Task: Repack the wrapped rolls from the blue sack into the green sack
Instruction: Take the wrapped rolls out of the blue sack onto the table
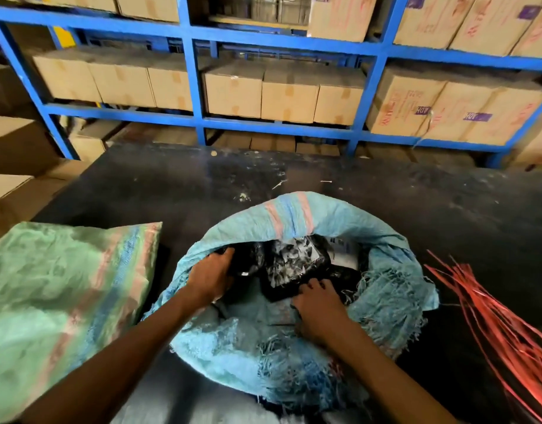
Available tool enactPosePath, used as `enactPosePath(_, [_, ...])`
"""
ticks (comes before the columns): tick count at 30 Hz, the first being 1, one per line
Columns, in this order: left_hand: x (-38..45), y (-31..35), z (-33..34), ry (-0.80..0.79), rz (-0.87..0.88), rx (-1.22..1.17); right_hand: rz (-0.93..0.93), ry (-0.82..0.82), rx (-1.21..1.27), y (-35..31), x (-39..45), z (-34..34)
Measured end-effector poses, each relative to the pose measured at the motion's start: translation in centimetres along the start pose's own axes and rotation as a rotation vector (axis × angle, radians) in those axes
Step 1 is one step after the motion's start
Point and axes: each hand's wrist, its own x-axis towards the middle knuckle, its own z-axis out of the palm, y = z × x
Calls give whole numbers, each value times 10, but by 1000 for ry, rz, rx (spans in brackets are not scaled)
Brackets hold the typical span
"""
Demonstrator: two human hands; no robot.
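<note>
The blue sack (pixel 297 218) stands open on the dark table, its frayed rim rolled down. Inside lie dark wrapped rolls (pixel 294 261), one with a black-and-white pattern. Both hands reach into the sack's mouth. My left hand (pixel 210 278) grips a dark roll at the left side of the opening. My right hand (pixel 317 304) curls its fingers round the near edge of the patterned roll. The green sack (pixel 58 295) lies flat on the table at the left, apart from both hands.
A bundle of red plastic straps (pixel 496 319) lies on the dark table (pixel 171 185) at the right. A blue metal rack (pixel 199 87) filled with cardboard boxes (pixel 288 96) stands behind the table. More boxes are stacked at the far left.
</note>
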Motion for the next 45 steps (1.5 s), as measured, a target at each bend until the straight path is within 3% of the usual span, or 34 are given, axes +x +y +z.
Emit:
enactPosePath(4, [-11,-16,-3,63,-1,-258,51,82,59,-22,-7,-4])
enactPosePath(8, [-24,-13,-10,56,73,-313,283,161,279,-6,-15,-4])
enactPosePath(12, [-35,5,-14,77,203,-231,260,134,405,26,-34,5])
enactPosePath(15, [-45,31,-25,187,253,-141,229,409,654,47,-54,5])
enactPosePath(19, [-57,68,-55,342,297,-315,141,762,957,60,-85,4])
enactPosePath(25, [-81,125,-99,367,330,-540,65,969,1151,67,-168,9])
enactPosePath(28, [-104,151,-108,312,395,-521,61,931,1028,66,-220,22])
enactPosePath(36, [-188,210,-66,142,468,-277,55,511,810,21,-325,81])
enactPosePath(39, [-213,215,-25,62,480,-254,28,463,727,-4,-334,112])
enactPosePath(42, [-230,214,10,-55,434,-374,20,417,580,-22,-329,146])
enactPosePath(45, [-240,211,40,-142,388,-478,50,498,371,-32,-324,179])
